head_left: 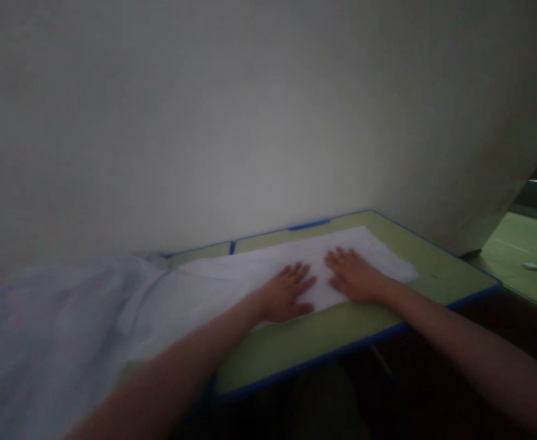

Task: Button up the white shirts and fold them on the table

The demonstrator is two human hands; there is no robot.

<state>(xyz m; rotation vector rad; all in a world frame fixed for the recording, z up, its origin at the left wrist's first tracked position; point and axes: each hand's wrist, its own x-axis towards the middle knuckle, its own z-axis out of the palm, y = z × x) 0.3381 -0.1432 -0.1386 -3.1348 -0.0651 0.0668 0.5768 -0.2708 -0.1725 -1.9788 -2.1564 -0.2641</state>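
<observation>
Bare forearms (176, 376) are reaching over the near edge of a green, blue-rimmed table (305, 348).
Spread flat, the left hand (289, 294) and right hand (354, 276) are pressing on a white cloth (208, 287), which is bunching loosely over the table's left side and lying smooth toward the right edge, stopping short of it; beyond the far edge, a pale wall (268, 122) is rising.

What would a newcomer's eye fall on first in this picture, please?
Probably the left hand and right hand, spread flat on a white cloth below the picture's centre. Next might come the blue-edged green table beneath, and the rumpled white fabric at the picture's left. A plain grey wall fills the space behind.
</observation>
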